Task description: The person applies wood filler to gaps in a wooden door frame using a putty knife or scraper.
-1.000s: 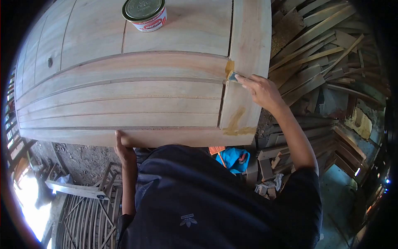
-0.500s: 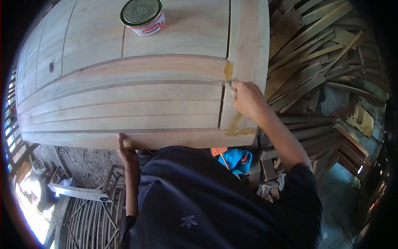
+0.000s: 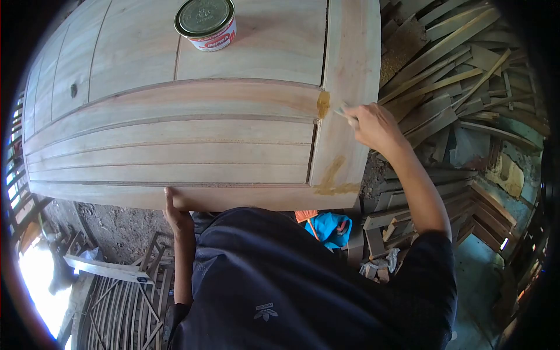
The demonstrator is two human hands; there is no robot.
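A pale wooden door (image 3: pixel 245 129) with grooved panels lies flat in front of me. My right hand (image 3: pixel 376 128) is closed round a small putty knife (image 3: pixel 342 109), mostly hidden in the fingers, over the door's right-hand frame piece. Just left of its tip is a brownish-yellow filler patch (image 3: pixel 323 105) on a joint. A second filler smear (image 3: pixel 333 178) marks the lower right corner. My left hand (image 3: pixel 177 211) grips the door's near edge, thumb on top, fingers largely out of sight. A lidded can (image 3: pixel 205 24) labelled IMPRA stands upright on the door.
Piled wood offcuts (image 3: pixel 455 76) lie beyond the door's right side. Under the near edge is a blue cloth or bag (image 3: pixel 331 230). A slatted wooden frame (image 3: pixel 125 309) stands at the lower left, near a light board (image 3: pixel 108 268).
My right hand has moved right with the putty knife, off the joint. The upper filler patch now looks darker and longer. My left hand stays at the near edge.
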